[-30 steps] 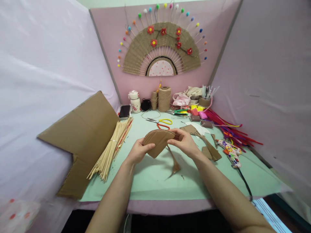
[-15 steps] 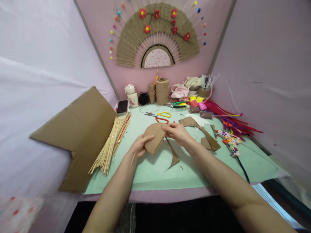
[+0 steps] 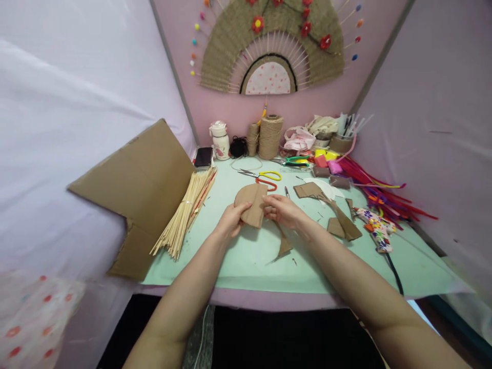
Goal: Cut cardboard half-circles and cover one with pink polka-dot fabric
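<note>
A rounded piece of brown cardboard (image 3: 250,205) with a straight right edge is held up over the table. My left hand (image 3: 231,219) grips its lower left side, thumb on the front and fingers behind. At the straight edge, my right hand (image 3: 282,210) pinches the cardboard between thumb and fingers; its fingertips are partly hidden. Just behind the piece lie scissors (image 3: 271,176) with one yellow and one red handle. A curved cardboard offcut (image 3: 284,246) rests on the table below my right hand.
Left are a bundle of thin sticks (image 3: 184,210) and a large cardboard sheet (image 3: 134,189). More cardboard scraps (image 3: 342,220) and a flower-patterned glue gun (image 3: 378,228) lie right. Twine spools (image 3: 271,137) and a white bottle (image 3: 220,141) stand at the back, below a decorated fan (image 3: 219,56).
The cardboard has turned more upright and faces me more. My right hand has slid down along its straight edge. The whole view has shifted, with the table appearing slightly higher and further right.
</note>
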Demonstrator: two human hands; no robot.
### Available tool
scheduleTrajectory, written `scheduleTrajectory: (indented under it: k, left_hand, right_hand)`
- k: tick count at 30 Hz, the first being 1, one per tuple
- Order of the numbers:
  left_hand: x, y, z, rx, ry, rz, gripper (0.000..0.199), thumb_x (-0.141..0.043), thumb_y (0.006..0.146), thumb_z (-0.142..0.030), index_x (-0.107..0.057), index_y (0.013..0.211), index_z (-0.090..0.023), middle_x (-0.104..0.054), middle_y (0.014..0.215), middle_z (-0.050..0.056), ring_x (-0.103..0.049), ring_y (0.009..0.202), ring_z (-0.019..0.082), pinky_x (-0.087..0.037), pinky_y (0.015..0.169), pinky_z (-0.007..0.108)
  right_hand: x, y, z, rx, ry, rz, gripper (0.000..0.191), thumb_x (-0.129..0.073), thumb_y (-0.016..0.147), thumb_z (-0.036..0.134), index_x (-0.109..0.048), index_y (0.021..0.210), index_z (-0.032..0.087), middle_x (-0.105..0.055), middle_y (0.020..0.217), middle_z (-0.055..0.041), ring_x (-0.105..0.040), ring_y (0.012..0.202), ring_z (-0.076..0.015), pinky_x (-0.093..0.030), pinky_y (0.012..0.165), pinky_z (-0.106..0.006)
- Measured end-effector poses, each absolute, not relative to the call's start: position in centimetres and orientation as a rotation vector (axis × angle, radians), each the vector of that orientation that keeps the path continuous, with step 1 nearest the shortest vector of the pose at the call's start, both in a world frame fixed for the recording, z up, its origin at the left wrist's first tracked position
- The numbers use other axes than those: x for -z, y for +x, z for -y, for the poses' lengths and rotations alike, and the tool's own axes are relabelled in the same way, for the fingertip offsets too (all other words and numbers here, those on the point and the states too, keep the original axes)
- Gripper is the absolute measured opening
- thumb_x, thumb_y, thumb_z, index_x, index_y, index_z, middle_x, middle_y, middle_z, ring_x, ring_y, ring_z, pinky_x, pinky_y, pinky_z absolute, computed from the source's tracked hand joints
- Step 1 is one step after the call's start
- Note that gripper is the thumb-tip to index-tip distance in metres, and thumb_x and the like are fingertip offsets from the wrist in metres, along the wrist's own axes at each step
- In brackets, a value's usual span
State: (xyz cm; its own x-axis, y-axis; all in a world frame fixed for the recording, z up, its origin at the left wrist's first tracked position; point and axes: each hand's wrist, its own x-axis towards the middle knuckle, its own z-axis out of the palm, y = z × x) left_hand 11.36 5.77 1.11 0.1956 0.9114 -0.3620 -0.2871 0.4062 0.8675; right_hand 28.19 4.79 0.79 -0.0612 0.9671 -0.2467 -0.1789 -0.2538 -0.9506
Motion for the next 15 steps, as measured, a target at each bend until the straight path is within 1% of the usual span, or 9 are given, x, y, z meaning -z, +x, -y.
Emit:
scheduleTrajectory:
  k: [4,6,7,9,11,12,13,15]
  left_hand:
    - [-0.9,11.3,-6.3,-1.159,0.671,-1.086,0.040,-0.075,0.069,-0.025,-0.064,0.105,-0.008,-0.071,0.086,0.009,-0.064,0.071,0.016,-0.051,0.062,0.024]
    - [-0.9,11.2,-6.4,-1.222,0.637,-1.100,0.039,-0.073,0.071,-0.023,-0.064,0.106,-0.009,-0.070,0.087,0.009,-0.064,0.071,0.015,-0.050,0.060,0.023]
    - [-0.9,11.2,-6.4,-1.248,0.621,-1.106,0.038,-0.072,0.072,-0.022,-0.064,0.106,-0.009,-0.070,0.087,0.009,-0.064,0.070,0.015,-0.050,0.059,0.022]
    - [-1.0,11.2,-6.4,-1.294,0.592,-1.115,0.036,-0.070,0.074,-0.020,-0.063,0.108,-0.009,-0.070,0.089,0.009,-0.064,0.069,0.014,-0.050,0.058,0.022]
    - [-1.1,11.3,-6.4,-1.328,0.569,-1.118,0.035,-0.068,0.076,-0.020,-0.063,0.108,-0.009,-0.070,0.091,0.010,-0.064,0.069,0.015,-0.051,0.058,0.023]
    - [-1.1,11.3,-6.3,-1.341,0.561,-1.116,0.034,-0.067,0.076,-0.020,-0.063,0.108,-0.009,-0.070,0.091,0.010,-0.065,0.069,0.015,-0.051,0.058,0.024]
    - [-1.1,11.3,-6.3,-1.352,0.554,-1.112,0.034,-0.067,0.076,-0.020,-0.063,0.108,-0.009,-0.070,0.091,0.010,-0.065,0.069,0.016,-0.052,0.059,0.024]
    - [-1.1,11.3,-6.3,-1.366,0.545,-1.099,0.034,-0.067,0.076,-0.019,-0.064,0.108,-0.009,-0.071,0.090,0.010,-0.066,0.070,0.016,-0.052,0.059,0.025]
  right_hand:
    - [-0.3,26.5,-3.9,-1.469,-1.316,1.108,0.034,-0.083,0.063,0.040,-0.059,0.072,0.018,-0.068,0.066,-0.0043,-0.058,0.052,-0.0111,-0.046,0.045,-0.022]
    - [-0.1,25.7,-3.5,-1.433,-1.349,1.164,0.037,-0.084,0.061,0.039,-0.058,0.077,0.018,-0.065,0.063,-0.0015,-0.058,0.053,-0.0118,-0.046,0.047,-0.022]
    - [0.0,25.3,-3.4,-1.373,-1.370,1.197,0.040,-0.085,0.060,0.039,-0.058,0.083,0.019,-0.065,0.065,-0.0007,-0.059,0.054,-0.0126,-0.046,0.047,-0.023]
    - [0.2,24.7,-3.1,-1.150,-1.393,1.303,0.054,-0.085,0.059,0.039,-0.056,0.100,0.020,-0.067,0.076,-0.0012,-0.061,0.061,-0.0146,-0.049,0.052,-0.025]
    - [0.4,24.2,-2.8,-0.886,-1.372,1.439,0.066,-0.082,0.062,0.040,-0.052,0.117,0.022,-0.068,0.089,-0.0031,-0.063,0.068,-0.0163,-0.052,0.059,-0.029]
    - [0.5,24.0,-2.7,-0.782,-1.349,1.500,0.065,-0.079,0.065,0.040,-0.052,0.121,0.022,-0.068,0.094,-0.0044,-0.064,0.071,-0.0170,-0.054,0.063,-0.031]
    - [0.6,23.9,-2.6,-0.715,-1.324,1.547,0.060,-0.077,0.069,0.039,-0.054,0.121,0.022,-0.068,0.098,-0.0060,-0.064,0.074,-0.0177,-0.055,0.069,-0.034]
    - [0.9,23.8,-2.6,-0.629,-1.290,1.594,0.047,-0.073,0.074,0.037,-0.062,0.117,0.022,-0.069,0.104,-0.0087,-0.065,0.079,-0.0196,-0.055,0.077,-0.038]
